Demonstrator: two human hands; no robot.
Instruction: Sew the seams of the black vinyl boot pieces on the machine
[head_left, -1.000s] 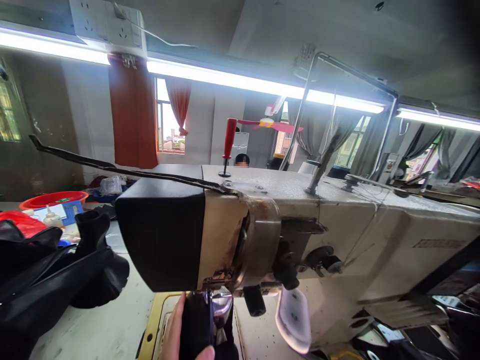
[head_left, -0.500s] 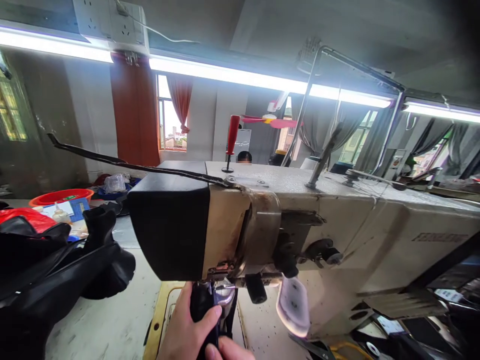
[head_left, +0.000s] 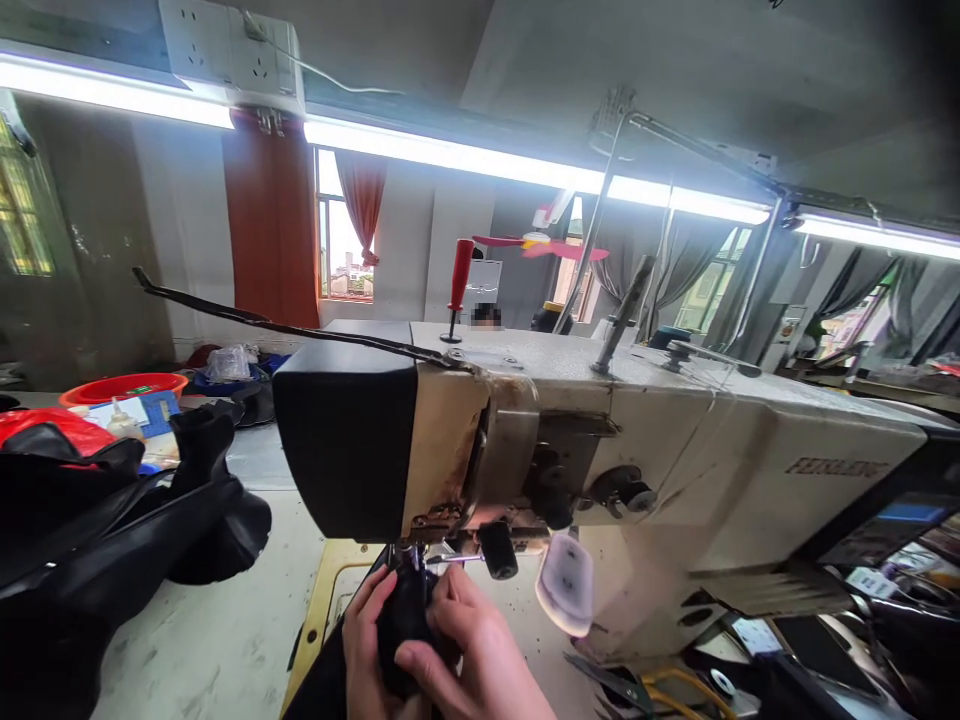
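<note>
Newly raised right hand (head_left: 474, 655) now beside left hand (head_left: 362, 640), both clamped around black piece (head_left: 405, 622), held under the head of the sewing machine (head_left: 675, 450), just below the needle area, black fabric heap (head_left: 112, 540) lying well apart on the table (head_left: 225, 640)

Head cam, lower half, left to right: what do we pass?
In order: black fabric heap → left hand → black piece, in the grip of both hands → right hand → white oval light → nameplate.
</note>
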